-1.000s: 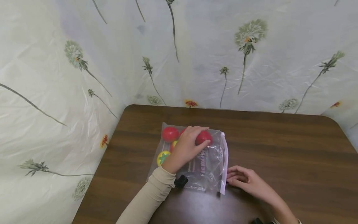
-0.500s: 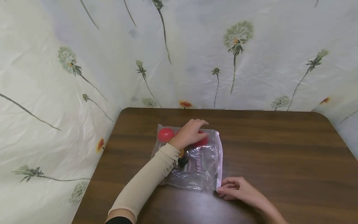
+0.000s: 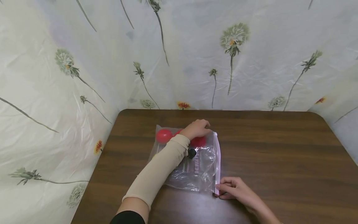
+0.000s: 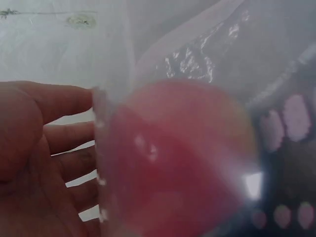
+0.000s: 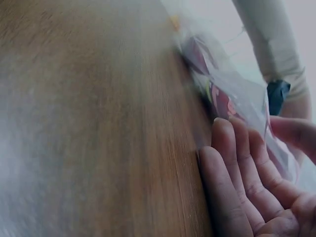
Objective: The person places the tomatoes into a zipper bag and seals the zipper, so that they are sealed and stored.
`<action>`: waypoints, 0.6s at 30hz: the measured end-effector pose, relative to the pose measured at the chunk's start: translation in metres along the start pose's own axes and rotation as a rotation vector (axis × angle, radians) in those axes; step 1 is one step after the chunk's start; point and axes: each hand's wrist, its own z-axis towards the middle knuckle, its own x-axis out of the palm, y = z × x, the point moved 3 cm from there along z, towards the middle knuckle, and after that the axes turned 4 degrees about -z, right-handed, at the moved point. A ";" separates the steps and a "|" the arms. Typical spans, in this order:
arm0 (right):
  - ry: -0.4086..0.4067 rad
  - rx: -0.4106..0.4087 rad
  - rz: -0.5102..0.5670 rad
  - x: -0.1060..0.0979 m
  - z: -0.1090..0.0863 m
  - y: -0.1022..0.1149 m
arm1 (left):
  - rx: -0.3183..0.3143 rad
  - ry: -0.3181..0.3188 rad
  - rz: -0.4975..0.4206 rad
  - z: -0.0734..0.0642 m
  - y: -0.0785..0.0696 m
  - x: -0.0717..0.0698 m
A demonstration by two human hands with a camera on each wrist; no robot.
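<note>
A clear plastic zip bag [image 3: 205, 175] with a pale pink zip strip [image 3: 218, 158] lies on the table. Inside, red balls [image 3: 164, 136] show along the far side; the left sleeve covers part of the bag. My left hand [image 3: 198, 128] reaches over the far right part of the bag, close to the strip's far end. In the left wrist view its fingers [image 4: 69, 136] stretch out behind the bag's edge, tips hidden, beside a large red ball [image 4: 182, 163]. At the strip's near end my right hand [image 3: 233, 189] pinches the bag's corner between thumb and fingers.
The bag rests on a dark brown wooden table [image 3: 279, 149]. Behind and to the left hangs a pale sheet [image 3: 190, 62] with a dandelion print. A black camera mount [image 3: 191, 153] on the left wrist sits just above the bag.
My left hand has moved from over the balls toward the strip's far end. My right hand has moved to the strip's near corner and taken hold of it. The view has shifted slightly.
</note>
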 end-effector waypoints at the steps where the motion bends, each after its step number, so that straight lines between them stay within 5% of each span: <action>1: -0.001 0.005 0.007 0.000 0.000 0.000 | 0.000 0.003 0.001 0.003 0.000 0.001; 7: 0.007 0.018 0.002 0.003 -0.002 0.000 | -0.006 0.028 -0.017 0.014 0.002 0.005; 18: 0.080 0.013 0.038 0.003 -0.004 -0.002 | -0.030 0.042 -0.071 0.015 0.005 0.003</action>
